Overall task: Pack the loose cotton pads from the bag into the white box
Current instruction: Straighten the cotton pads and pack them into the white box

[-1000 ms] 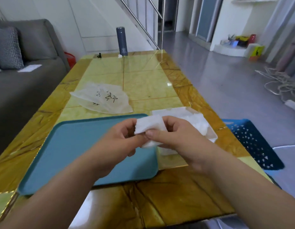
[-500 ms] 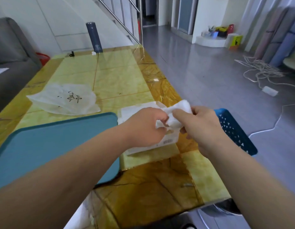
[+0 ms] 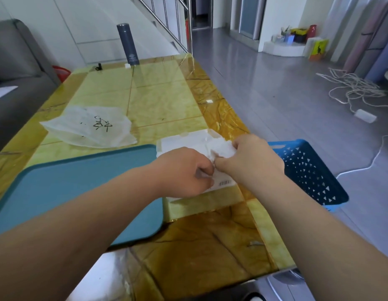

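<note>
The biggest risk is a spill off the right side: the shallow white cardboard box (image 3: 224,183) sits close to the right edge of the glossy yellow-green marble-patterned desk (image 3: 158,101). A push from the side would likely slide it on that slick top toward the blue perforated plastic basket (image 3: 308,172) standing lower, just past the edge. A lesser risk is bunching. The wad of soft white cotton pads (image 3: 221,148) is held over the open box, looks crumpled rather than stacked, and if pressed in that way it may spring up, stand above the rim or shed loose pads onto the desk. The left hand (image 3: 184,172) has its fingers curled and pinching the near end of the wad, while the right hand (image 3: 251,161) grips the far end in curled fingers; if one lets go early, the wad could flop over the box wall. How full the box is cannot be told, since the hands cover it. On the desk, the large teal plastic tray (image 3: 69,192) lies left of the box and almost touches it. The translucent plastic bag with black writing (image 3: 91,127) lies flat beyond the tray, and a tall dark grey cylindrical flask (image 3: 126,44) stands at the far end. Around it are a shiny grey floor (image 3: 275,83), a grey fabric sofa (image 3: 12,68) to the left, a steel stair railing (image 3: 173,25) behind, and a tangled white cord (image 3: 351,88) far right.
</note>
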